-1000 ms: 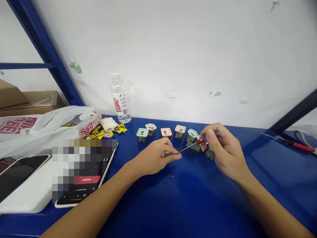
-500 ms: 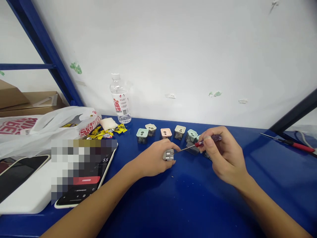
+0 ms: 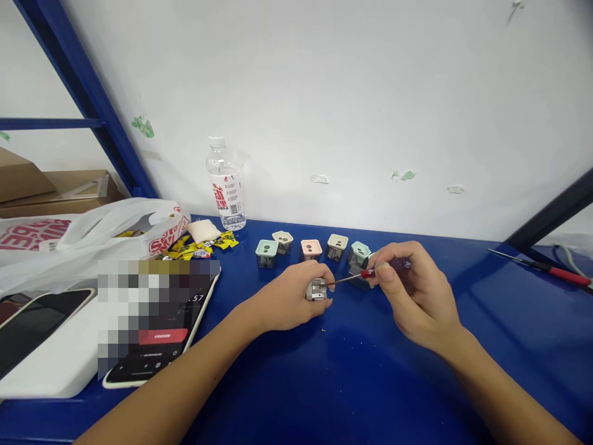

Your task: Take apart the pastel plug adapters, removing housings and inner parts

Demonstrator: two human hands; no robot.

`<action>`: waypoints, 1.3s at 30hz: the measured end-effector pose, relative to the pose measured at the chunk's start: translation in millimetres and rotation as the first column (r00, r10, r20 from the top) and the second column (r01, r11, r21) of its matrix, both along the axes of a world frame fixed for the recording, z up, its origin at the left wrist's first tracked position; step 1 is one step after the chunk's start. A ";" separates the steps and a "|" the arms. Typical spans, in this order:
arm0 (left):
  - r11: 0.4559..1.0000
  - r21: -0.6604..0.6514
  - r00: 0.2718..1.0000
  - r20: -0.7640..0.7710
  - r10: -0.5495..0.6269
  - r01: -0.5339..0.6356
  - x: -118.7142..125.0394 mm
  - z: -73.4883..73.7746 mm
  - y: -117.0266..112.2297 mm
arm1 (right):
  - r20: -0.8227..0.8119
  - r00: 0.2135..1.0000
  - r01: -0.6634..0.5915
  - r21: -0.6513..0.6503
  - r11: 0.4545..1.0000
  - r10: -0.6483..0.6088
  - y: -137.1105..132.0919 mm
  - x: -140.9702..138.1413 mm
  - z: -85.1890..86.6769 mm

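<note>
My left hand (image 3: pixel 291 296) is closed around a small pencil sharpener (image 3: pixel 317 295), its metal blade part facing right between thumb and fingers. My right hand (image 3: pixel 417 296) grips a screwdriver (image 3: pixel 365 272) by its dark red, see-through handle. The screwdriver's thin shaft points left, and its tip meets the metal part of the sharpener. Just behind the hands stand several sharpeners with two-holed lids: a mint one (image 3: pixel 267 249), a peach one (image 3: pixel 311 248) and a cream one (image 3: pixel 336 246). A dark container (image 3: pixel 359 278) lies partly hidden behind the screwdriver and my right fingers.
A water bottle (image 3: pixel 225 185) stands by the wall. To the left lie yellow wrappers (image 3: pixel 185 249), a white plastic bag (image 3: pixel 102 241) and a lit phone (image 3: pixel 171 346). Another screwdriver with a red handle (image 3: pixel 567 275) lies at the far right. A tiny screw-like piece (image 3: pixel 323 330) rests on the blue table.
My right hand has moved slightly left with the screwdriver, whose tip now reaches onto the sharpener's metal part. The left hand has tipped the sharpener a little.
</note>
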State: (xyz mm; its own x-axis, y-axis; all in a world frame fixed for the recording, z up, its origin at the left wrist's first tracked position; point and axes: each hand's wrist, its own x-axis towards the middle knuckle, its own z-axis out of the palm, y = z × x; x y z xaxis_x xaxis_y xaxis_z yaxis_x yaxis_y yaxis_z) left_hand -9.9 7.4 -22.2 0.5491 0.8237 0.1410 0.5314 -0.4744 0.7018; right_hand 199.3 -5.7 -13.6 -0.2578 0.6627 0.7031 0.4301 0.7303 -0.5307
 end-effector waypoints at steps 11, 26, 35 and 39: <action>1.000 -0.003 1.000 0.015 0.003 -0.003 0.2 0.0 0.4 | -0.023 1.000 -0.014 0.018 1.000 0.015 -1.6 0.0 -0.1; 1.000 0.027 1.000 0.029 -0.012 0.011 1.1 1.8 -0.7 | -0.128 0.992 -0.030 -0.049 0.998 0.024 0.4 0.9 -1.9; 1.000 -0.021 0.999 0.048 0.002 -0.001 -0.5 1.4 -1.6 | -0.206 0.979 -0.002 -0.023 1.000 -0.003 0.7 -2.9 4.6; 0.999 -0.046 0.997 0.074 0.019 -0.015 -0.6 0.4 -1.7 | -0.232 0.972 0.024 -0.041 0.999 -0.033 1.6 -2.1 4.5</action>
